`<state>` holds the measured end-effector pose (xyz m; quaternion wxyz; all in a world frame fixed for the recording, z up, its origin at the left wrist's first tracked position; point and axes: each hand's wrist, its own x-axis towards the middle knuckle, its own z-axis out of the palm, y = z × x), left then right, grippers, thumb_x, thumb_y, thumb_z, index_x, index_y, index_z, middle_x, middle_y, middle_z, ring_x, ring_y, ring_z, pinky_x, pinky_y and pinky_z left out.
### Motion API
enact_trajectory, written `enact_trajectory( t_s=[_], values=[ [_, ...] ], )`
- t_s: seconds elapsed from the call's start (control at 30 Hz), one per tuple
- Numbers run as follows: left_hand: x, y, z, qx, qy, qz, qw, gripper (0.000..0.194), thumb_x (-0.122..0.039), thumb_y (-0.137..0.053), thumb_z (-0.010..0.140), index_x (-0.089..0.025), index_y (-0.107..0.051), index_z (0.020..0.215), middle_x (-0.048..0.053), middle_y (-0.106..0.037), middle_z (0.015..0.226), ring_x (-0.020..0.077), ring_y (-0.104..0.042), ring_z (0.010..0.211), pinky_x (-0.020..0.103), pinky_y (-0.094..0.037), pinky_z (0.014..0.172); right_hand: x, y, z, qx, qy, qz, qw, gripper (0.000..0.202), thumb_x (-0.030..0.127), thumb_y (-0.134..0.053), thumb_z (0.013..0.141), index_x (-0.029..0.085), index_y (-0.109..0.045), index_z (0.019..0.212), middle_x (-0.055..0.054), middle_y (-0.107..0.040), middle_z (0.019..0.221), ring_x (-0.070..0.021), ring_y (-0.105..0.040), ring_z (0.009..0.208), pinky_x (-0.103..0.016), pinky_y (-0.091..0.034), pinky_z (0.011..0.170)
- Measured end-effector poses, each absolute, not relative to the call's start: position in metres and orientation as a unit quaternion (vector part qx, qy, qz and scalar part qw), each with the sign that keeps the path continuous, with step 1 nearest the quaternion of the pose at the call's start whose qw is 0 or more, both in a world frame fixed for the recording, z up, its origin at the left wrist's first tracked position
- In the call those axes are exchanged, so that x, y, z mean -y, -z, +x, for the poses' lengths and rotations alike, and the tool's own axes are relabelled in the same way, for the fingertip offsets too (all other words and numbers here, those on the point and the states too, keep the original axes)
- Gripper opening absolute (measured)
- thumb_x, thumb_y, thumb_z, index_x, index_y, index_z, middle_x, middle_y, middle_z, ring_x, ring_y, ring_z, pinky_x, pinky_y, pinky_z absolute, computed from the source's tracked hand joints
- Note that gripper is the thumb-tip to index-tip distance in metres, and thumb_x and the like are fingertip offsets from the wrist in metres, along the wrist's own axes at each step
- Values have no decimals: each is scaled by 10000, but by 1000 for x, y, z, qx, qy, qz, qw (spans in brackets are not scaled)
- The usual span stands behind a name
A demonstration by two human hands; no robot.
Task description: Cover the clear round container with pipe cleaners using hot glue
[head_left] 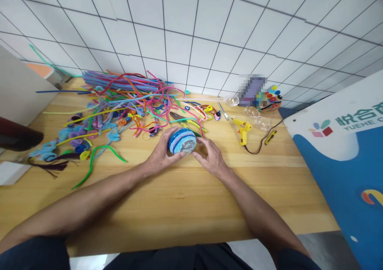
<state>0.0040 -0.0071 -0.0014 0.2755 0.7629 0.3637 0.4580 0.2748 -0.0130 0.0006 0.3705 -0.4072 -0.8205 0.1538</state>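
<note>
A round ball wrapped in bands of dark blue, light blue and lilac pipe cleaner (pixel 179 140) is held up over the wooden table. Its lower right face shows a bare, clear-greyish patch. My left hand (pixel 159 153) curves around the left side, thumb along the bottom edge. On the other side, the fingertips and thumb of my right hand (pixel 213 157) grip the right edge. Just behind the ball lie pliers with yellow-green handles (pixel 190 122), partly covered by a pink pipe cleaner.
A tangle of coloured pipe cleaners (pixel 125 98) spreads over the back left. To the right lie a yellow glue gun (pixel 243 129) with a black cord, a yellow cutter (pixel 271 137), clear plastic half-balls (pixel 251 111) and a bowl of small coloured pieces (pixel 269 101). A tiled wall (pixel 191 34) rises behind.
</note>
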Motion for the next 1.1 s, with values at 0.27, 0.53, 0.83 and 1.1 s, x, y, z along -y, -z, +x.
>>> enact_trajectory(
  t_s=[0.27,0.53,0.83,1.1],
  values=[
    [2,5,5,-369,-469,754,274,877,-545,-836,977,-273,-400,1688,199,-556,1654,399,-558,1572,653,-479,1317,7,2,275,820,-149,-409,372,548,421,-732,1053,237,-561,1540,-169,-801,1353,-319,-791,1251,-531,-674,1076],
    [-2,7,7,-358,-473,761,262,852,-538,-821,996,-271,-394,1682,204,-561,1643,390,-587,1547,633,-512,1286,3,4,274,825,-134,-407,367,549,443,-744,1041,232,-572,1518,-162,-809,1315,-316,-802,1204,-523,-681,1034],
    [0,9,7,-368,-464,751,294,876,-576,-809,987,-271,-384,1690,202,-533,1668,400,-544,1585,641,-468,1326,6,4,277,824,-148,-415,357,556,429,-734,1049,248,-560,1545,-159,-805,1335,-320,-799,1216,-529,-680,1040],
    [0,7,6,-377,-455,751,295,903,-586,-827,970,-257,-385,1685,206,-540,1664,405,-546,1579,652,-464,1323,7,3,276,814,-162,-428,357,570,454,-739,1041,262,-566,1549,-148,-805,1334,-331,-793,1220,-549,-670,1060]
  ],
)
